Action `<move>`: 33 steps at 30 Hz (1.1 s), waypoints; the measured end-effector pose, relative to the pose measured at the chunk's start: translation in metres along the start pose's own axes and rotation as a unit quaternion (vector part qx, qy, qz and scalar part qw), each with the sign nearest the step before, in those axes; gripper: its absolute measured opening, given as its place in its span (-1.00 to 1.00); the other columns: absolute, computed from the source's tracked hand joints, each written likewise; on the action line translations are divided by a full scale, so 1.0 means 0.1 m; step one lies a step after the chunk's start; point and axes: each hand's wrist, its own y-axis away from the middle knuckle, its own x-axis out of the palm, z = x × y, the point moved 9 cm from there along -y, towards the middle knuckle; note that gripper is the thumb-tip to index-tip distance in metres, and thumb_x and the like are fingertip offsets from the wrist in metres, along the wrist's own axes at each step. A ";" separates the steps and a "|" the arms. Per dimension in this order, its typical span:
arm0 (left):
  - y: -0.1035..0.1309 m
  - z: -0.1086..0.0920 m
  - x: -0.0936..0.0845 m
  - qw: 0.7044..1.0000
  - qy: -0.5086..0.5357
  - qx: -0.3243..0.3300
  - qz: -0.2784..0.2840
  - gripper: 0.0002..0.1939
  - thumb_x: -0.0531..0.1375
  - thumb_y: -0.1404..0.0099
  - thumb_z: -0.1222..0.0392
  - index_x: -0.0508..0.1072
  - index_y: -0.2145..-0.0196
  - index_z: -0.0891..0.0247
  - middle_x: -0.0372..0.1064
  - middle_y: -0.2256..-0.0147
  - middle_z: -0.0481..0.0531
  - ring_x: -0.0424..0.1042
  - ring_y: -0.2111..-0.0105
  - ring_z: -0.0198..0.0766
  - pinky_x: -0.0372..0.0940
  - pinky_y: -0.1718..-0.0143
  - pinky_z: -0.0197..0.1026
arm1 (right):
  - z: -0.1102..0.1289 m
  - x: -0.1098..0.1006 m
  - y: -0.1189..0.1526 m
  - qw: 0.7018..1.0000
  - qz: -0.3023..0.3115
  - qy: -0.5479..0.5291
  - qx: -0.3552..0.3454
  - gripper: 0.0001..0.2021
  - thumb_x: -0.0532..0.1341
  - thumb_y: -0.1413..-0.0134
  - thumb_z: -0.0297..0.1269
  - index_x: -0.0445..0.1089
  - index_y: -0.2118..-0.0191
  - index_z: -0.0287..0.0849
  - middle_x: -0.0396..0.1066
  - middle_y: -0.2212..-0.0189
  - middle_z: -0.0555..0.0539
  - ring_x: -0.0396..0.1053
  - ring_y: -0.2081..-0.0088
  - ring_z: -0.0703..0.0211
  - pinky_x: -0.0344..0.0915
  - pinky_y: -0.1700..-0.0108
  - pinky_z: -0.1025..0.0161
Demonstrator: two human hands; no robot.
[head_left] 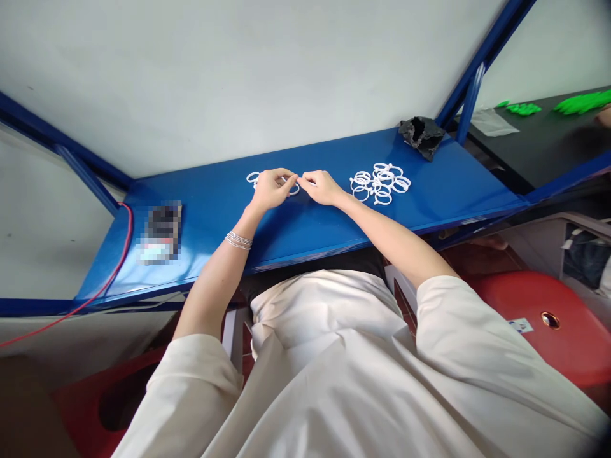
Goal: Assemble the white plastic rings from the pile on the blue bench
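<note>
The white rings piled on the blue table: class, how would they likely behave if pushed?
The white rings would probably spread apart rather than slide together, since they overlap in a heap. Each looks thin, so likely light. Most lie flat, so rolling seems unlikely.

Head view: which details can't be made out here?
In the head view:
Grip between left hand and right hand: hidden by fingers, too small.
White rings by the left hand: partly covered by it.
Item at left: masked by pixelation.
Black bag: contents lost in shadow.
Shape at right: cut off by the edge.
</note>
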 end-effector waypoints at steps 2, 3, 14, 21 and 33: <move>0.00 0.00 0.00 1.000 -0.022 0.003 0.001 -0.73 0.37 -0.40 -0.04 0.63 0.29 0.22 0.54 0.52 0.02 0.47 0.55 -0.25 0.27 0.48 -0.24 | 0.02 -0.03 0.00 1.000 -0.005 0.007 0.006 -0.49 0.18 -0.48 -0.27 0.00 0.54 -0.05 -0.03 0.57 0.11 -0.02 0.43 0.24 -0.11 0.30 0.14; 0.00 0.01 0.00 0.999 -0.034 0.004 0.002 -0.72 0.35 -0.41 -0.07 0.63 0.28 0.20 0.54 0.52 0.02 0.47 0.55 -0.25 0.28 0.47 -0.23 | 0.02 -0.04 0.01 1.000 -0.006 0.011 0.010 -0.50 0.18 -0.46 -0.28 -0.01 0.54 -0.05 -0.05 0.57 0.11 -0.03 0.42 0.24 -0.12 0.30 0.14; -0.02 0.04 0.01 0.997 -0.079 0.016 0.004 -0.66 0.30 -0.43 -0.15 0.64 0.25 0.19 0.60 0.46 0.05 0.51 0.50 -0.21 0.29 0.44 -0.19 | 0.05 -0.10 0.03 0.998 -0.022 0.025 0.056 -0.45 0.19 -0.32 -0.37 -0.14 0.61 0.00 -0.18 0.57 0.09 -0.09 0.42 0.25 -0.12 0.29 0.13; 0.01 -0.06 0.04 0.997 -0.061 0.053 0.022 -0.73 0.39 -0.33 -0.02 0.65 0.15 0.21 0.64 0.33 0.07 0.51 0.46 -0.25 0.33 0.40 -0.20 | -0.03 -0.04 0.02 0.998 -0.004 -0.022 0.062 -0.40 0.22 -0.49 -0.13 0.08 0.63 -0.06 0.03 0.63 0.09 0.04 0.47 0.25 -0.02 0.32 0.17; -0.01 -0.07 0.08 0.995 -0.030 0.084 0.038 -0.67 0.52 -0.26 -0.06 0.62 0.23 0.21 0.64 0.07 0.14 0.51 0.40 -0.34 0.40 0.39 -0.25 | -0.02 0.03 0.06 0.993 0.007 -0.100 0.055 -0.25 0.19 -0.37 0.58 0.27 0.45 -0.07 0.38 0.61 0.01 0.36 0.47 0.18 0.23 0.32 0.25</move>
